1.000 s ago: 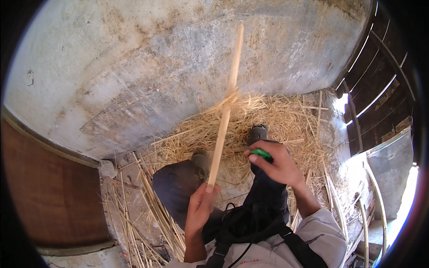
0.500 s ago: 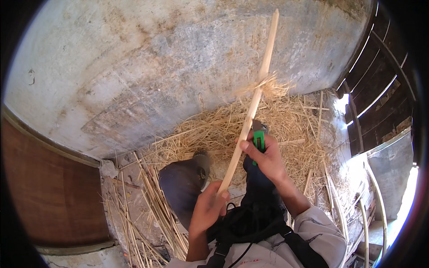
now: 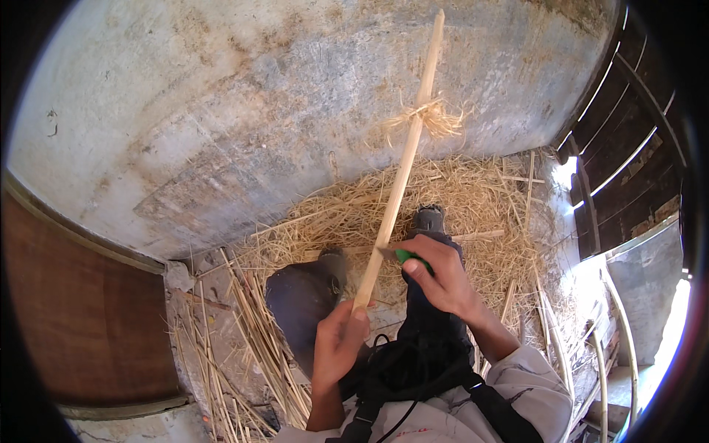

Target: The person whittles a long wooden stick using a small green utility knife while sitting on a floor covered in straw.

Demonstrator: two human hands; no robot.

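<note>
A long pale strip, bamboo or wood, (image 3: 399, 173) slants up and away from me, its far end tapered. My left hand (image 3: 338, 343) is closed around its near end. My right hand (image 3: 442, 275) grips a green-handled knife (image 3: 413, 258), most of the handle hidden by the fingers. The knife's short blade points left and meets the strip's right side, a little beyond my left hand. Farther along the strip, a tuft of thin curled shavings (image 3: 442, 119) clings to it.
Loose shavings (image 3: 473, 192) cover the floor between my feet and the stained wall (image 3: 295, 103). Long thin strips (image 3: 258, 340) lie to the left, near a brown panel (image 3: 88, 310). Bent poles (image 3: 624, 317) and dark slats (image 3: 628, 140) stand on the right.
My right hand has turned, bringing the knife from pointing away to lying across the strip, nearer my left hand. The strip's far end has shifted slightly left.
</note>
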